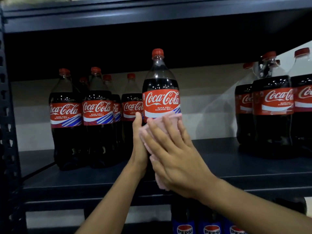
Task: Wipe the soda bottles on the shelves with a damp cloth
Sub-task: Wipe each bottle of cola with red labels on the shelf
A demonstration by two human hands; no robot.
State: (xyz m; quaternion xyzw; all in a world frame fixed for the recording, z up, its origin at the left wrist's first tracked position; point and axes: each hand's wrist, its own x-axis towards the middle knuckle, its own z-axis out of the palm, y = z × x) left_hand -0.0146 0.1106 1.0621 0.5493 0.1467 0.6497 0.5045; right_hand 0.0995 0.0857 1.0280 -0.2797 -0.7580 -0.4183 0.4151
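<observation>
Pink cloth (pixel 161 182) is pressed flat against the lower body of a Coca-Cola bottle (pixel 161 98) by the right hand (pixel 177 157), whose fingers are spread and nearly straight over the fabric. The bottle is steadied from its left side by the left hand (pixel 139 142). Its thumb is laid upward beside the label's lower edge, and its other fingers are hidden behind the bottle. The bottle is kept upright at the front of the dark shelf (pixel 236 162), between one group of like bottles (pixel 67 112) on the left and another group (pixel 273 102) on the right. Whether its base rests on the shelf cannot be told. Being nearly full, it is judged heavy, and its smooth plastic is likely to turn slippery once dampened. A hold around the lower body, below the label, is judged the surest.
</observation>
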